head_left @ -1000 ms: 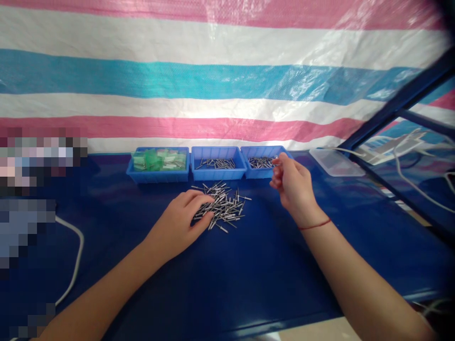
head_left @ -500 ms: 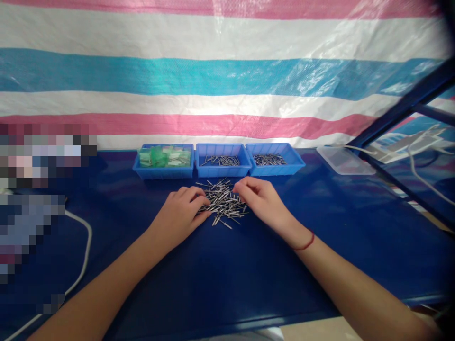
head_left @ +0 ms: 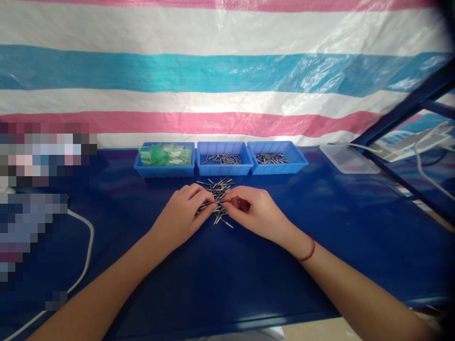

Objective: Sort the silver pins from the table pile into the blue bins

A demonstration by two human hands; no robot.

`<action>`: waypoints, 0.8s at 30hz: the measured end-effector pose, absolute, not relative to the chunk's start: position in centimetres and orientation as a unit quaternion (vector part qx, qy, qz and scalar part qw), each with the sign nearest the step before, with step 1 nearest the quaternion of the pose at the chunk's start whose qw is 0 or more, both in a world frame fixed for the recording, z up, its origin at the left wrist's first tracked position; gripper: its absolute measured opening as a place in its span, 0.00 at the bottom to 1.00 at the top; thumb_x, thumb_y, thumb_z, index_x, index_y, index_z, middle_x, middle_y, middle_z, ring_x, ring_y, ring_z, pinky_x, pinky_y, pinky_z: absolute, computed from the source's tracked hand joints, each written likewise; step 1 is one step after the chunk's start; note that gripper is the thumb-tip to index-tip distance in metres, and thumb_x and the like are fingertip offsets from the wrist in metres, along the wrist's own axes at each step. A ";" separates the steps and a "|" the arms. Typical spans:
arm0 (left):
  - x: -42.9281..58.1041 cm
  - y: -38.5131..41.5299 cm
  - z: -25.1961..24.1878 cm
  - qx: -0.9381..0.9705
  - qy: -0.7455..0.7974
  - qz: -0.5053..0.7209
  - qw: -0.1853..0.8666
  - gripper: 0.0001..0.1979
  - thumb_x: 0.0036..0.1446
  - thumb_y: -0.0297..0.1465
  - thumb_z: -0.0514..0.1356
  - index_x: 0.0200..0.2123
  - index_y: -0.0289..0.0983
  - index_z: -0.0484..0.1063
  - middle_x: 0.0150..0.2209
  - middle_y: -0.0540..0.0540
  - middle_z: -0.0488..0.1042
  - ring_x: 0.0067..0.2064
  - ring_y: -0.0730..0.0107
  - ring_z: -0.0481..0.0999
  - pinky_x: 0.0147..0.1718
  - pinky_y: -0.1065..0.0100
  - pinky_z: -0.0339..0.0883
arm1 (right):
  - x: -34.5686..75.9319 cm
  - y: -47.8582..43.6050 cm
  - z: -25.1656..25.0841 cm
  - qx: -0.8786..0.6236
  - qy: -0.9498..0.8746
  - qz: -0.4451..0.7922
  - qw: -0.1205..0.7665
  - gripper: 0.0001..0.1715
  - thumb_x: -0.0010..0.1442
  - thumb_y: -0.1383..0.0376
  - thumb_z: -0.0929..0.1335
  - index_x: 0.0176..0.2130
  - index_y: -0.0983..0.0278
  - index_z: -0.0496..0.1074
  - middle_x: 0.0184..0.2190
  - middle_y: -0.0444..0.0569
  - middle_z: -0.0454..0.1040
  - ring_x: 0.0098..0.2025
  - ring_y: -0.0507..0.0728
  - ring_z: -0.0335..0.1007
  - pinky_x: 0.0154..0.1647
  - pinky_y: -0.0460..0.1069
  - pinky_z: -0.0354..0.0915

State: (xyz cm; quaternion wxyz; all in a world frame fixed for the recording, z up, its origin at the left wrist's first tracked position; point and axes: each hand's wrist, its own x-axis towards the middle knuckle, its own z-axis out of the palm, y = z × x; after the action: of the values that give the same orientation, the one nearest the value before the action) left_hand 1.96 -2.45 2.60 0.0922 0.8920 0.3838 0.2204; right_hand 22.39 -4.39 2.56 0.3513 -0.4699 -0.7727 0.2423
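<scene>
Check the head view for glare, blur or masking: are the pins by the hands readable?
Head view: glare streaks the striped sheet; head view: pixelated blocks mask the left edge; head view: the pins between the left hand and right hand show as a pile, single ones indistinct.

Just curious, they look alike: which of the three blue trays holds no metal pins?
The leftmost blue plastic tray: it holds green plastic pieces, while the middle tray and the right tray hold thin silvery pins.
</scene>
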 end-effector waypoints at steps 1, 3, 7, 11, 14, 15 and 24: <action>2.1 -2.7 2.8 0.884 0.385 0.244 0.102 0.06 0.64 0.33 0.54 0.37 0.38 0.69 0.37 0.46 0.73 0.40 0.66 0.72 0.40 0.65 0.64 | 22.3 -4.4 2.5 -0.461 -0.778 0.246 0.349 0.03 0.55 0.70 0.69 0.34 0.64 0.73 0.24 0.41 0.67 0.25 0.49 0.60 0.27 0.45 0.56; 2.4 -3.2 3.0 0.867 0.390 0.290 0.111 0.06 0.64 0.32 0.53 0.38 0.38 0.68 0.35 0.48 0.73 0.38 0.68 0.73 0.39 0.66 0.64 | 22.2 -4.5 2.5 -0.446 -0.784 0.258 0.346 0.09 0.54 0.68 0.71 0.38 0.64 0.74 0.25 0.42 0.68 0.26 0.49 0.60 0.28 0.45 0.57; 2.8 -4.0 3.2 0.834 0.404 0.341 0.161 0.04 0.63 0.31 0.55 0.39 0.39 0.69 0.35 0.50 0.75 0.36 0.71 0.74 0.38 0.69 0.66 | 22.1 -4.6 2.7 -0.422 -0.774 0.306 0.360 0.06 0.58 0.64 0.70 0.37 0.62 0.76 0.26 0.44 0.69 0.27 0.50 0.62 0.27 0.45 0.58; 2.9 -4.0 3.2 0.801 0.419 0.369 0.213 0.03 0.60 0.30 0.57 0.38 0.39 0.68 0.35 0.50 0.75 0.35 0.72 0.75 0.37 0.70 0.67 | 22.1 -4.5 2.8 -0.424 -0.725 0.362 0.404 0.07 0.58 0.63 0.69 0.33 0.63 0.78 0.27 0.46 0.71 0.26 0.50 0.63 0.25 0.46 0.58; 2.7 -3.7 3.3 0.804 0.417 0.367 0.214 0.02 0.61 0.29 0.56 0.35 0.37 0.68 0.33 0.50 0.73 0.34 0.72 0.73 0.36 0.71 0.67 | 22.3 -4.4 3.0 -0.432 -0.675 0.388 0.455 0.07 0.56 0.62 0.71 0.35 0.62 0.79 0.28 0.46 0.71 0.24 0.49 0.60 0.23 0.46 0.56; 2.7 -3.7 3.4 0.808 0.413 0.361 0.215 0.03 0.61 0.29 0.56 0.35 0.37 0.68 0.33 0.50 0.72 0.34 0.72 0.72 0.36 0.71 0.66 | 22.3 -4.4 3.0 -0.431 -0.660 0.397 0.469 0.08 0.56 0.61 0.71 0.35 0.62 0.79 0.28 0.46 0.72 0.24 0.49 0.60 0.22 0.46 0.56; 3.1 -3.8 2.9 0.843 0.357 0.319 0.243 0.06 0.63 0.31 0.55 0.41 0.37 0.69 0.39 0.45 0.73 0.42 0.68 0.73 0.43 0.67 0.67 | 22.2 -4.9 3.1 -0.416 -0.631 0.440 0.485 0.07 0.53 0.61 0.73 0.33 0.62 0.78 0.27 0.45 0.71 0.23 0.48 0.58 0.22 0.46 0.56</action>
State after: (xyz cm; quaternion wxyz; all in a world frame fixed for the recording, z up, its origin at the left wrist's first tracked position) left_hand 3.12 -3.77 2.91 0.2434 0.8433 0.3574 0.3192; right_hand 22.16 -4.92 3.14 0.4853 -0.4156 -0.6310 0.4400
